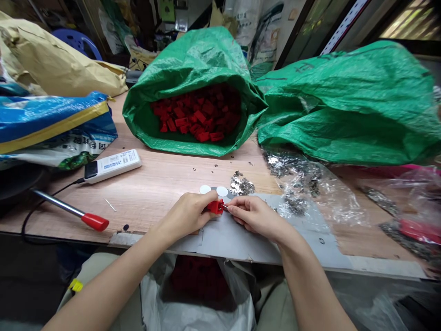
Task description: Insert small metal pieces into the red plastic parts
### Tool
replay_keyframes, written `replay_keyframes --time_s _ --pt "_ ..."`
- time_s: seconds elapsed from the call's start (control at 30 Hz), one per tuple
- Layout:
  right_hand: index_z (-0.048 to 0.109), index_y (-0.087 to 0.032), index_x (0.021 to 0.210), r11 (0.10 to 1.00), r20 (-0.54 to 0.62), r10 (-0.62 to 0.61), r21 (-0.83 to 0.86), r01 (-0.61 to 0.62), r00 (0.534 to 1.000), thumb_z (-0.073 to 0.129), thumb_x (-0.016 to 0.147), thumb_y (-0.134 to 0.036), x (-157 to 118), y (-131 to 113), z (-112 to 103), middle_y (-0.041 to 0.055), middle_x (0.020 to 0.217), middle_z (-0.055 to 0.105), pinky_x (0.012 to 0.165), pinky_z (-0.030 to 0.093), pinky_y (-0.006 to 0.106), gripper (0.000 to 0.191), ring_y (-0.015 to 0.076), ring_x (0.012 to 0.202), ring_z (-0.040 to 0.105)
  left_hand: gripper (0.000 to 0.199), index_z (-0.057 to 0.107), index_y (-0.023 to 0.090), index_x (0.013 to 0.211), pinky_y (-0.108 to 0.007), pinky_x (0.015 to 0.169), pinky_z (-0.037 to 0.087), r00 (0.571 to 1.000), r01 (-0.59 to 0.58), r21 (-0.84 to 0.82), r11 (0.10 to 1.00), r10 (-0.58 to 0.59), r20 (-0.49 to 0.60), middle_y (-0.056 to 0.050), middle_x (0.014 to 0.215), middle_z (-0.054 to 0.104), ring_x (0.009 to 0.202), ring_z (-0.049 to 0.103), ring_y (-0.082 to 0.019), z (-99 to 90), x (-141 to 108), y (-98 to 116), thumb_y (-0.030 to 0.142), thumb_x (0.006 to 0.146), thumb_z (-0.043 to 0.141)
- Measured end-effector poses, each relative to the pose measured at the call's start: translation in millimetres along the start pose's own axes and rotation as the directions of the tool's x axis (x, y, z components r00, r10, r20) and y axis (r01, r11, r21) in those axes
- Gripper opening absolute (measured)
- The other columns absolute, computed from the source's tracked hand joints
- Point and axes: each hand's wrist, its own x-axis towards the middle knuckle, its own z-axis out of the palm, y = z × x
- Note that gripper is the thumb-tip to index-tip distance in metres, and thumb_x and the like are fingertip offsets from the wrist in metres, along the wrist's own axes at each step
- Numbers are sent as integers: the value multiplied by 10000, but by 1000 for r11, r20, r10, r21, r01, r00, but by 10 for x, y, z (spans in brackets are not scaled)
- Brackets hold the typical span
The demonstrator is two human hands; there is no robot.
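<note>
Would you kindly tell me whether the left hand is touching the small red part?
Touching: the head view shows the left hand gripping the small red part, with no gap between them.

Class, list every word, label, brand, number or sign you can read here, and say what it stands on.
None reads clearly.
White device: blue print, too small and blurred.
Blue-and-white bag: dark characters, too blurred to read.
Right-hand green bag: faint dark marking, unreadable.
Background sack: print too blurred.

close head view, forward and down over table (pixel 165 170)
</note>
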Motion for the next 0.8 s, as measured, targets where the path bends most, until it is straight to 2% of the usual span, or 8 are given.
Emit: replay_keyframes --time_s 0.1,0.3,0.63,0.73,0.8 --pt "629 -165 832 1000 -10 5 16 -4 1000 613 857 -491 7 7 2 -59 558 449 380 218 204 327 58 417 321 153 529 221 892 -222 576 334 1000 -3 0 1000 3 0 34 737 648 600 562 -135 -8 11 11 153 832 653" --pt "615 -160 848 995 43 39 91 -43 998 631 831 -543 7 8 -29 -67 571 433 373 170 200 384 43 401 288 148 526 222 890 -226 573 330 1000 3 10 1000 -3 3 35 726 643 596 561 -138 -8 12 9 192 843 663" --pt "621 -173 799 997 -71 0 -76 -5 998 583 865 -429 -4 -26 59 -47 526 477 399 245 214 267 81 419 365 138 504 224 861 -222 589 343 1000 -17 2 1000 17 13 23 751 656 639 595 -150 15 0 -30 170 844 631" --pt "628 -170 811 998 -72 0 -63 -5 997 592 862 -440 -15 -24 52 -45 543 477 405 245 214 277 81 432 370 134 511 221 870 -224 596 356 1000 -8 -10 1000 8 22 15 780 676 649 607 -152 15 -4 -29 178 847 636" --pt "635 -167 838 1000 -30 0 -12 0 1000 598 861 -472 -24 -15 29 -48 566 468 400 232 213 307 73 429 350 129 519 219 883 -226 612 375 1000 3 -30 1000 -3 23 7 814 693 678 626 -158 16 -13 -27 186 851 640"
